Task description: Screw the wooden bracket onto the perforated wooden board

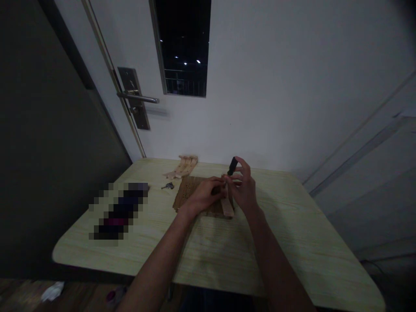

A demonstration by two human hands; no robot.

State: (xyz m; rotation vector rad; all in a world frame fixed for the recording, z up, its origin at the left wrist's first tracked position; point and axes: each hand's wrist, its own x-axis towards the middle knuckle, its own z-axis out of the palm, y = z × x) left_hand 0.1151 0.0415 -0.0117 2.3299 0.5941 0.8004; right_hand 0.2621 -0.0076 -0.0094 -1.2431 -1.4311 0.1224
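Note:
My right hand (244, 186) is closed around a short tool with a black handle, which looks like a screwdriver (232, 166); its handle points up and its tip is hidden by my fingers. With fingers bent, my left hand (208, 193) grips a pale wooden strip (228, 209) near its far end. That strip lies along the right side of a brown wooden board (186, 190) with small holes in it. Just left of the board is a small pile of dark screws (168, 186). Curved pale wooden pieces (185, 166) rest behind it.
The light wood-grain table (286, 242) stands against a white door (276, 86) with a metal handle (139, 99) and a dark window (185, 52). A pixelated dark object (120, 212) lies on the table's left side. Crumpled white material (52, 291) is on the floor.

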